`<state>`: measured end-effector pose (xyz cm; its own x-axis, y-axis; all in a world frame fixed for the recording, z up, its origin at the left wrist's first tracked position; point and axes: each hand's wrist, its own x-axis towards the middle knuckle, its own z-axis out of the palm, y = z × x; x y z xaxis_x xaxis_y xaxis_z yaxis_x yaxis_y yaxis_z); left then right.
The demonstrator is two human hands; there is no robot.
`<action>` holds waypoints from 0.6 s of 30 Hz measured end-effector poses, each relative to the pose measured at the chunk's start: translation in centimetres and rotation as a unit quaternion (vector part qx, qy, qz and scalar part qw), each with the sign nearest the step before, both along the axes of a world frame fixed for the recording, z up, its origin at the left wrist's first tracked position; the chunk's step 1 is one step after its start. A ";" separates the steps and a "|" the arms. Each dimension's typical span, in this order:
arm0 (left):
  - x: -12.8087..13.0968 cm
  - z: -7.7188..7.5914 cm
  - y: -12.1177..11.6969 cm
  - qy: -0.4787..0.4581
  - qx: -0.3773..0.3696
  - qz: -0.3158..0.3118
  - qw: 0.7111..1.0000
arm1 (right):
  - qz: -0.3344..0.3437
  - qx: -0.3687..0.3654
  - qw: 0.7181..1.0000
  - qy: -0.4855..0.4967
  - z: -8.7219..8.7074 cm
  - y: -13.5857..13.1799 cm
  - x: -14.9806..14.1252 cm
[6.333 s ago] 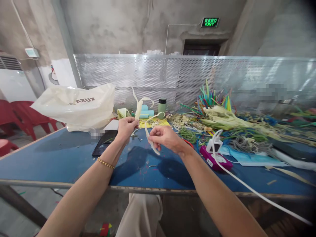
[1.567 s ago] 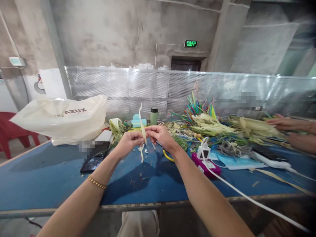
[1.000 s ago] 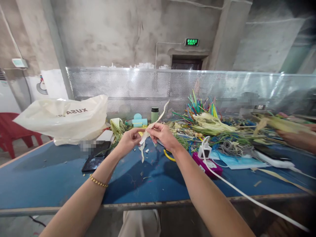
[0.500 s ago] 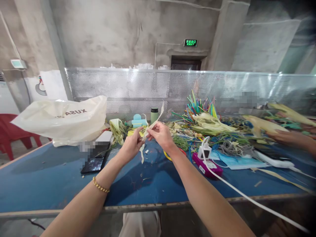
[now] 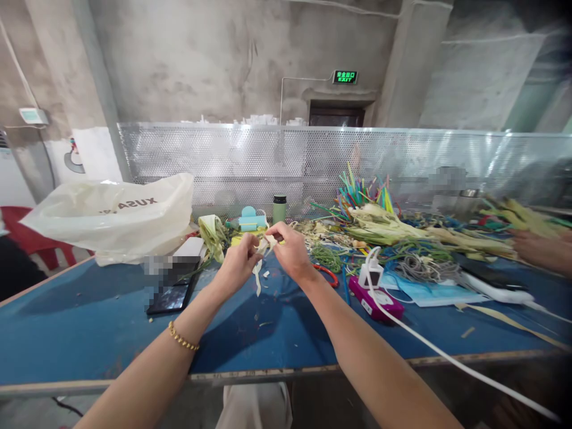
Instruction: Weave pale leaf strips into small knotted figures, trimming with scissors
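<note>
A pale strip of corn husk (image 5: 258,281) is pinched between my two hands above the blue table (image 5: 250,345). My left hand (image 5: 238,263), with a gold bead bracelet at its wrist, holds the strip in closed fingers, and one end dangles below. Close beside it, my right hand (image 5: 292,249) pinches the bent upper part between thumb and fingers. Partly hidden behind the hands is something yellow (image 5: 236,241). A crumpled greenish husk (image 5: 211,236) lies to the left of my left hand.
A white plastic bag (image 5: 120,220) and a dark phone (image 5: 172,297) are at left. Behind stands a green bottle (image 5: 279,210). To the right are husks (image 5: 384,225), coloured stems, wire (image 5: 424,267), a magenta box (image 5: 379,298) with a white cable, and a co-worker's hand (image 5: 540,247).
The strip's upper end, which stuck up past my right hand, is now folded down between my hands. At right, the co-worker's hand has moved and a husk now lies on the pile.
</note>
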<state>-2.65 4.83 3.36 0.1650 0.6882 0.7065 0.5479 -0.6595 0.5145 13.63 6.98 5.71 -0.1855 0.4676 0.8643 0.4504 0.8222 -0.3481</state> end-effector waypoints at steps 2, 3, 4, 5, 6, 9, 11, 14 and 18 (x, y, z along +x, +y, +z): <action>0.0 0.1 -0.1 -0.003 -0.005 -0.006 1.000 | -0.007 0.002 1.000 0.010 -0.1 0.1 0.0; 0.0 0.1 -0.1 -0.002 -0.007 -0.009 1.000 | -0.006 0.000 1.000 0.013 -0.1 0.2 0.0; 0.0 0.2 -0.2 0.001 -0.007 -0.011 1.000 | -0.004 -0.004 1.000 0.015 -0.1 0.2 0.0; 0.0 0.2 -0.3 0.004 -0.008 -0.010 1.000 | -0.003 -0.008 1.000 0.015 -0.2 0.3 0.0; 0.0 0.3 -0.4 0.006 -0.009 -0.009 1.000 | -0.004 -0.011 1.000 0.016 -0.2 0.3 -0.1; 0.1 0.4 -0.5 0.005 -0.014 -0.007 1.000 | -0.013 -0.021 1.000 0.016 -0.3 0.4 -0.3; 0.1 0.4 -0.5 -0.002 -0.015 -0.008 1.000 | -0.013 -0.026 0.999 0.016 -0.3 0.4 -0.4; 0.2 0.3 -0.5 -0.009 -0.018 -0.013 1.000 | -0.004 -0.028 0.999 0.020 -0.4 0.5 -0.4; 0.2 0.4 -0.5 -0.030 -0.028 -0.020 0.999 | -0.015 -0.044 0.999 0.024 -0.2 0.3 -0.3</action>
